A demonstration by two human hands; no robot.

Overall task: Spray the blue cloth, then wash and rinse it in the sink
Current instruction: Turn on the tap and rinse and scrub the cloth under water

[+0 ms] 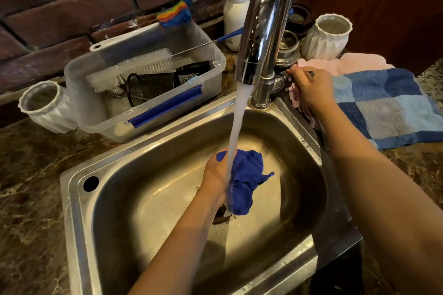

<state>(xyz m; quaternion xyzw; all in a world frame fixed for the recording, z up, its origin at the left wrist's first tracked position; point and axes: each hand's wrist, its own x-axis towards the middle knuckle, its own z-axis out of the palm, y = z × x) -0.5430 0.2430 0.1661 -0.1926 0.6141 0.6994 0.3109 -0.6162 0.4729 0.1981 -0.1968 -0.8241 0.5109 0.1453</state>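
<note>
A bunched blue cloth (244, 179) hangs in the middle of the steel sink (115, 189), over the drain. My left hand (215, 175) grips it from the left side. A white stream of water (236, 132) runs from the chrome tap (266, 21) onto the cloth and my left hand. My right hand (311, 91) is closed around the tap's handle at the base of the tap, behind the sink's back right corner.
A clear plastic tub (100, 117) with brushes and a mesh cup stands behind the sink at left. White ribbed cups (45, 108) (328, 36) and a pump bottle (236, 7) stand on the counter. A blue checked towel (388, 108) and a pink cloth (359, 61) lie at right.
</note>
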